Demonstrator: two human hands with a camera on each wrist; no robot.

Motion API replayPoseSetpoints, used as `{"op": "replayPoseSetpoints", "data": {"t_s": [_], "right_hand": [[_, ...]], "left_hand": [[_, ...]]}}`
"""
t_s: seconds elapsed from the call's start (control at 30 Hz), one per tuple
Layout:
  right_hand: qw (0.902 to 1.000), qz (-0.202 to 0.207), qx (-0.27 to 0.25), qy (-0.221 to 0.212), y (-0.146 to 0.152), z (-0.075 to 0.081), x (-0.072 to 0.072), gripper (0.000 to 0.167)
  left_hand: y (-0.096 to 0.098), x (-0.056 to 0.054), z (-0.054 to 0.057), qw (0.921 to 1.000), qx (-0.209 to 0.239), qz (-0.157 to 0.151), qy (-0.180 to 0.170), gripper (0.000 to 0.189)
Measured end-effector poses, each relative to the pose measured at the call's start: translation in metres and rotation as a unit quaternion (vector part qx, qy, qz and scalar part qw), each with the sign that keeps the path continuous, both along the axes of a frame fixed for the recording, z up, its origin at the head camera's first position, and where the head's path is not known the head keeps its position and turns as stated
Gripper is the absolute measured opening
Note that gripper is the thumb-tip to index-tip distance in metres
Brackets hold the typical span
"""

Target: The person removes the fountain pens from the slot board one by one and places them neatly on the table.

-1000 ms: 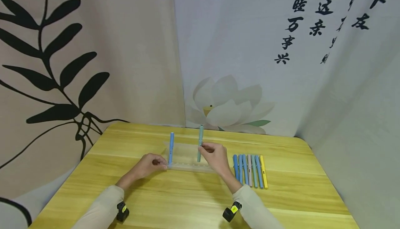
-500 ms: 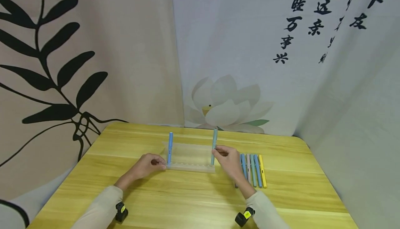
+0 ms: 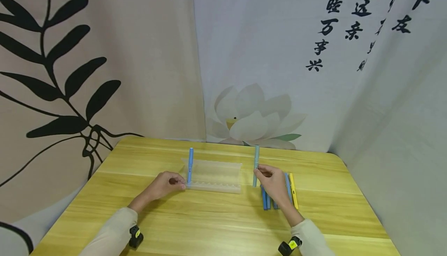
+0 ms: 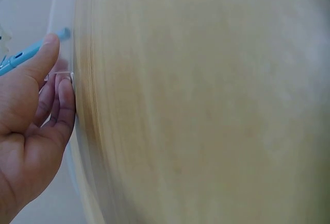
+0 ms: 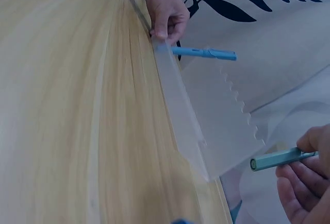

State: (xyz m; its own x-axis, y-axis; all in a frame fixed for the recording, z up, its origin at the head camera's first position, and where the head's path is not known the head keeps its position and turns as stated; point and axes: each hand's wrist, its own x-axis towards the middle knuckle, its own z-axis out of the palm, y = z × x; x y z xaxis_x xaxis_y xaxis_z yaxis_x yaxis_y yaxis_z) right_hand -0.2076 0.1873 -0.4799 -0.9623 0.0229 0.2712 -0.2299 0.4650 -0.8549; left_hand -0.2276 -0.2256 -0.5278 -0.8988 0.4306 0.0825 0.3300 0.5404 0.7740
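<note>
A translucent pen stand (image 3: 215,172) with a notched edge rests on the wooden table. At its left end my left hand (image 3: 167,183) pinches the corner between thumb and fingers. Upright in the stand, close to that hand, is a light blue pen (image 3: 190,165). My right hand (image 3: 274,182) holds a green pen (image 3: 256,157) near its middle, roughly upright and off the stand's right end. In the right wrist view a gap separates this green pen (image 5: 276,160) from the stand (image 5: 221,116).
Beyond the right forearm lies a row of pens on the table, partly hidden by it; blue pens (image 3: 264,201) and a yellow pen (image 3: 294,192) show. A printed curtain (image 3: 265,54) hangs behind the table's back edge. A black wrist camera (image 3: 136,236) sits on each sleeve.
My right hand has carried the green pen rightward, from above the stand to past its right end, and now covers part of the pen row. My left hand stays at the stand's left end.
</note>
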Motion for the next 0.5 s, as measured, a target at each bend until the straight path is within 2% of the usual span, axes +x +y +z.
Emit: {"op": "replayPoseSetpoints", "data": {"t_s": [0.17, 0.5], "right_hand": [[0.9997, -0.020, 0.013, 0.006, 0.018, -0.001, 0.002, 0.027], [0.9966, -0.064, 0.050, -0.019, 0.054, -0.001, 0.009, 0.032]], "left_hand": [[0.000, 0.000, 0.000, 1.0000, -0.004, 0.002, -0.003, 0.012], [0.000, -0.001, -0.001, 1.0000, 0.002, 0.000, -0.005, 0.012]]}}
